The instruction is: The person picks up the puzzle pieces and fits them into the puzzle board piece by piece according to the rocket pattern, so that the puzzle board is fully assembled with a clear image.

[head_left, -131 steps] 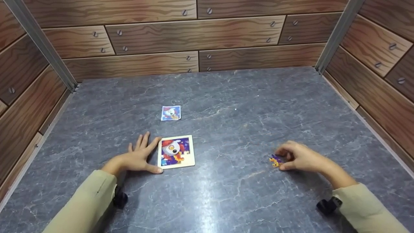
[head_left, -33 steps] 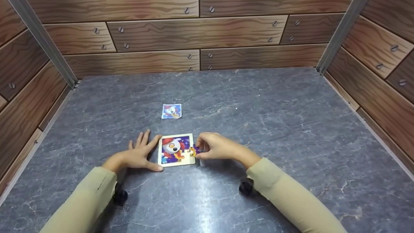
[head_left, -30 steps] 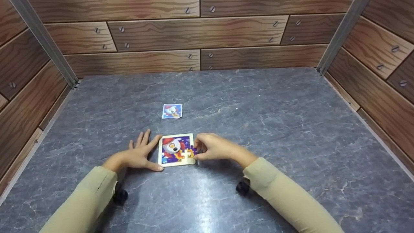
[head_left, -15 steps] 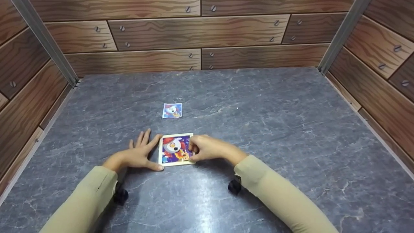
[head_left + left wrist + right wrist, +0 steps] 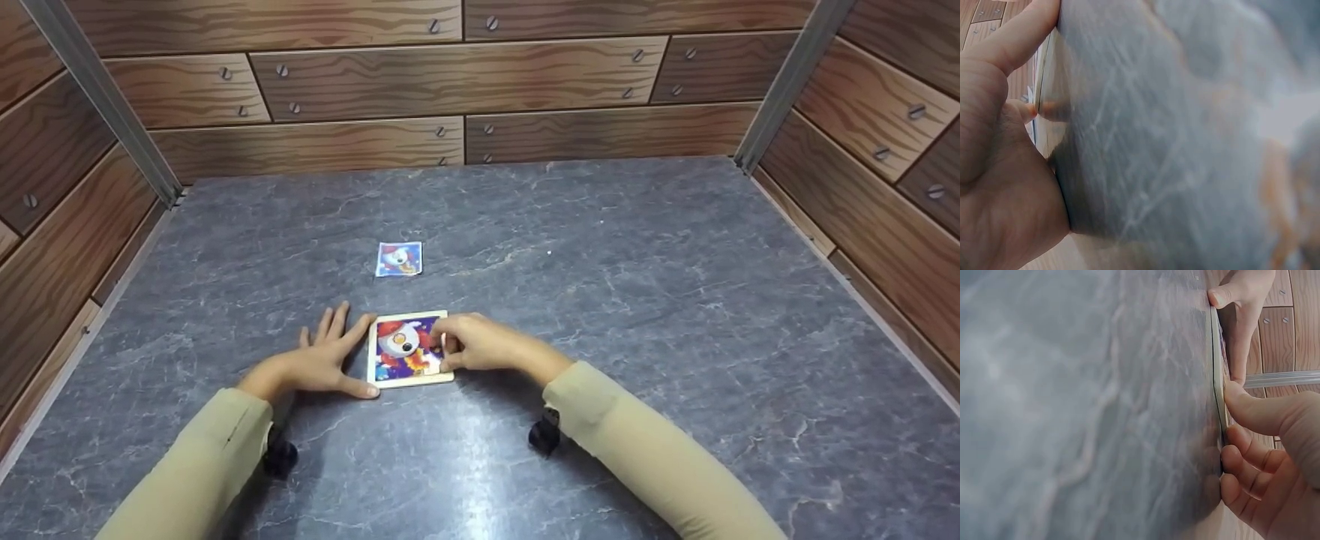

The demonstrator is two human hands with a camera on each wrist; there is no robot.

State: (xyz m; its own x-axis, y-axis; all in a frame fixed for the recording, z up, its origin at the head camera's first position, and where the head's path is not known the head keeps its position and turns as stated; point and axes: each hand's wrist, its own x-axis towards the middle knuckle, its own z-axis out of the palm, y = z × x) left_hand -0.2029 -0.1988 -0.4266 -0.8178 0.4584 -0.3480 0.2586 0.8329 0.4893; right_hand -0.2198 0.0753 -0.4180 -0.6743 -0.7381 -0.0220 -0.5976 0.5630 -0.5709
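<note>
A square jigsaw puzzle (image 5: 399, 341) in a cream frame lies on the table, showing a white, red and purple cartoon picture. The left hand (image 5: 319, 366) lies spread at its left side, with thumb and index finger touching the frame's edge. At the right side, the right hand (image 5: 484, 345) has curled fingers and pinches a purple and yellow jigsaw piece at the puzzle's lower right; the fingers mostly hide the piece. In the right wrist view, the right thumb (image 5: 1252, 408) rests on the board, and the other fingers bend against its edge.
A small picture card (image 5: 399, 259) with the same cartoon lies behind the puzzle. The grey marbled table (image 5: 637, 300) is enclosed by wood-patterned walls (image 5: 465, 75) at the back and both sides. Black wrist cameras hang under both sleeves.
The right hand has carried the jigsaw piece from the table's right side leftward onto the puzzle. Most of the lower-right gap is now covered. The left hand has stayed at the frame.
</note>
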